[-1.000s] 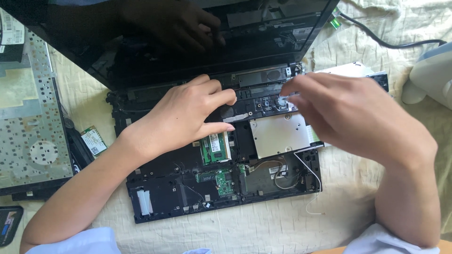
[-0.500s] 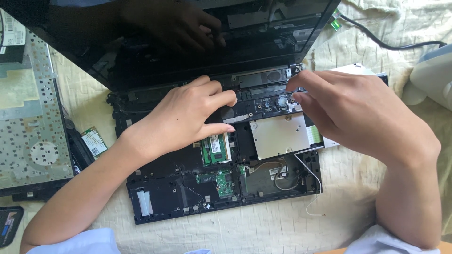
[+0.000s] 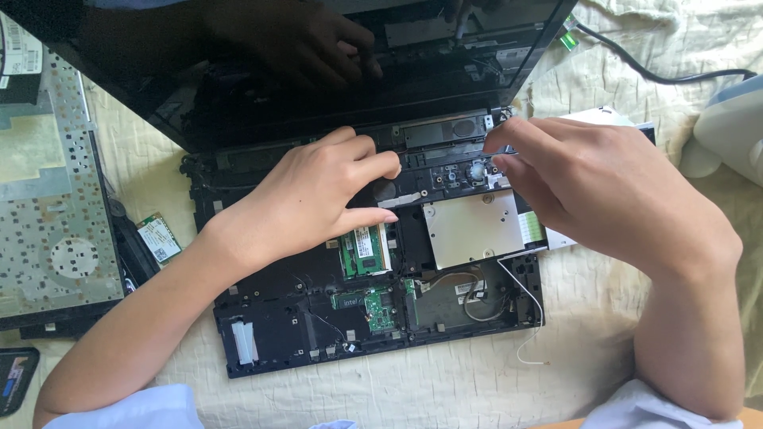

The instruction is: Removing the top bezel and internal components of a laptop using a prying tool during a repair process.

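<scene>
Both hands worked over an opened laptop base [image 3: 278, 334] lying on a cream cloth [image 3: 445, 397]. In the head view, the left hand [image 3: 310, 199] lay palm down across the upper middle of the base, fingers loosely curled and close together, holding nothing, its fingertips resting near the hinge strip and its thumb stretched toward a green memory module [image 3: 366, 250]. The right hand [image 3: 604, 199] hovered at the upper right corner, forearm coming up from the lower right, thumb and forefinger pinched narrowly together near a small round part [image 3: 478, 169] just below the hinge; whether anything was held between them could not be told.

Inside the base sat one silver drive caddy [image 3: 470, 228], one memory module, one small green card [image 3: 380, 308] below it, and loose thin wires [image 3: 520, 298], one white wire trailing out onto the cloth. The dark screen [image 3: 238, 79] stood tilted back, mirroring the hands.

Left of the base lay one removed grey cover panel [image 3: 48, 206] and one loose small green card [image 3: 159, 238]. A black cable [image 3: 660, 75] ran across the upper right.
</scene>
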